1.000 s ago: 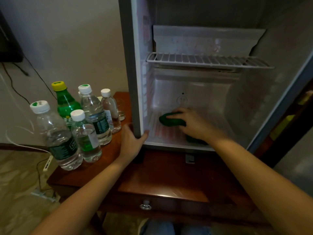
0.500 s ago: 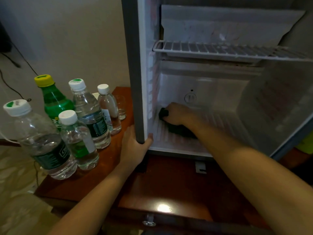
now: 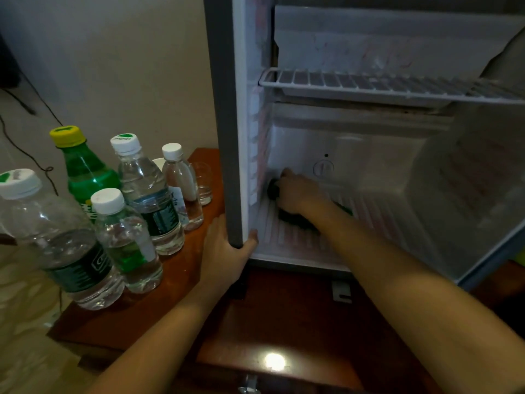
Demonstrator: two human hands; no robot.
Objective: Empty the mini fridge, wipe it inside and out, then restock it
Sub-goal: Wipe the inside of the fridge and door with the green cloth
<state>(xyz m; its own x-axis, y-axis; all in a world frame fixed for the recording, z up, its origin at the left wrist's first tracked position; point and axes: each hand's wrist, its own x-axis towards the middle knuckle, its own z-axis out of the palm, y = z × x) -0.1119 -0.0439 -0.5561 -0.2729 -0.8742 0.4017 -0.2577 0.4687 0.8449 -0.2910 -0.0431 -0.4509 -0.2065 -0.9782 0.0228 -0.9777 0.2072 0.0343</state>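
The mini fridge (image 3: 224,115) stands open on a wooden cabinet, its inside bare of bottles. My right hand (image 3: 298,193) reaches deep into the lower compartment and presses a dark green cloth (image 3: 295,218) against the ribbed floor at the back left corner. My left hand (image 3: 224,251) grips the lower front edge of the fridge's left wall. A white wire shelf (image 3: 383,85) sits above my right hand.
Several water bottles (image 3: 145,191) and a green soda bottle (image 3: 82,169) stand on the wooden cabinet top (image 3: 181,280) left of the fridge, with a small glass (image 3: 203,183) behind them. A drawer knob (image 3: 248,386) shows at the bottom. Cables run down the left wall.
My right hand has slid the cloth leftward and deeper, into the back left corner of the fridge floor. My head has moved closer. The left hand keeps its grip.
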